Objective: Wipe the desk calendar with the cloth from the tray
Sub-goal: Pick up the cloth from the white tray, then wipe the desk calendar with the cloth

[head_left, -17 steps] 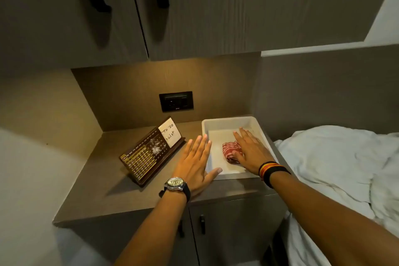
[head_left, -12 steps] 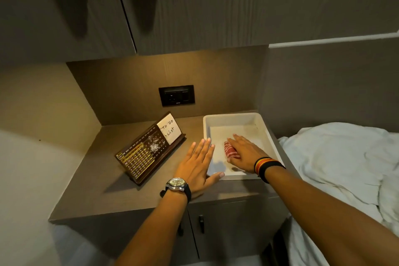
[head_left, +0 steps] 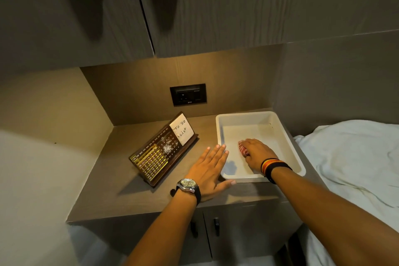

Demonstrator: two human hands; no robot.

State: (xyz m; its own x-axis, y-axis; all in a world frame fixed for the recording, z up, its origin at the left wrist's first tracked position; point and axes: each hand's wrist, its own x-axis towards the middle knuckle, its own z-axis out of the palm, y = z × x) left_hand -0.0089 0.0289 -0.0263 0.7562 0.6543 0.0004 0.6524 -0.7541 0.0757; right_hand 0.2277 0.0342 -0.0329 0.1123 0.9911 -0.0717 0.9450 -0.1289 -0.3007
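Desk calendar: one dark wooden desk calendar (head_left: pixel 158 151) with gold date grid and white "To Do List" note, tilted back on the brown counter (head_left: pixel 112 183), left of the tray.
Tray: one white rectangular plastic tray (head_left: pixel 287 136).
Cloth: one red-and-white striped cloth (head_left: pixel 243 148), inside the tray.
Right hand (head_left: pixel 258 154): fingers closed over the cloth.
Left hand (head_left: pixel 208 171): flat, fingers spread, touching the tray's left rim.

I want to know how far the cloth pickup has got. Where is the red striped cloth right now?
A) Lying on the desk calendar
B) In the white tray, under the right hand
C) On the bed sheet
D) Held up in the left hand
B: the red striped cloth lies in the white tray with the right hand over it; the left hand rests flat beside the tray.
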